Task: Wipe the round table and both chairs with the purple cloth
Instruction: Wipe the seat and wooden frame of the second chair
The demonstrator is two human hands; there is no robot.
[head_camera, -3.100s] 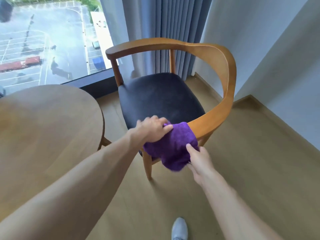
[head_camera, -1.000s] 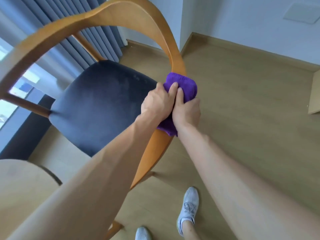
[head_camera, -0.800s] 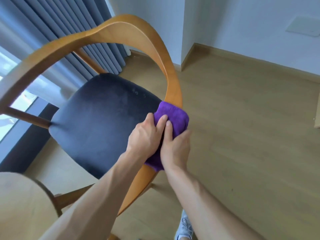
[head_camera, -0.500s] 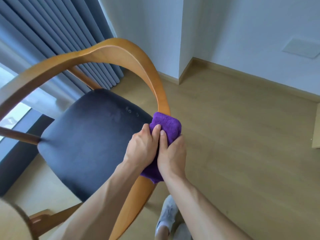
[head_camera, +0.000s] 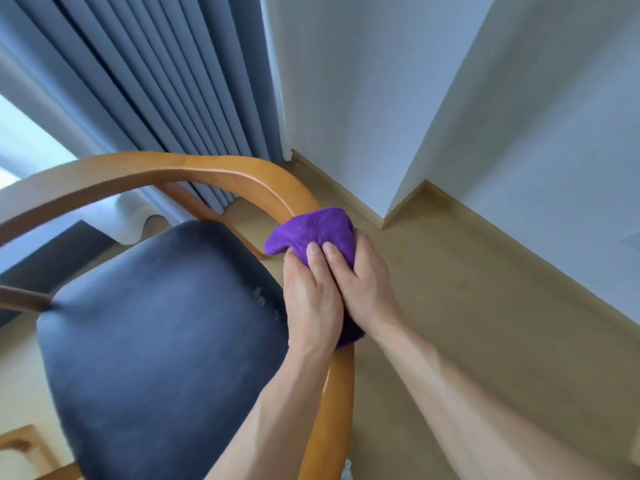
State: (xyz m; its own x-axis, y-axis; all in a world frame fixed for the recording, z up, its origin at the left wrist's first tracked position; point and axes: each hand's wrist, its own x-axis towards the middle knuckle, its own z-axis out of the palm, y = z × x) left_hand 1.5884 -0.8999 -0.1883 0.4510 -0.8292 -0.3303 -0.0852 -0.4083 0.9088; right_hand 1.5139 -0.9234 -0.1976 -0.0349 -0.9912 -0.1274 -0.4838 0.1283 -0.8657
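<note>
Left hand [head_camera: 311, 299] & right hand [head_camera: 363, 289], side by side, are gripping the purple cloth [head_camera: 313, 228] round the wooden chair's armrest [head_camera: 341, 393], hiding that stretch w/ cloth partly covered.

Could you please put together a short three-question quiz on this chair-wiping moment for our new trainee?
1. True or false: both hands hold the purple cloth.
2. Which part of the chair is the cloth wrapped around: A) dark seat, B) curved wooden armrest, C) leg?
3. What hangs behind the chair?

Key
1. True: the left hand and right hand grip it together.
2. B: the armrest.
3. Blue-grey curtains.
</note>
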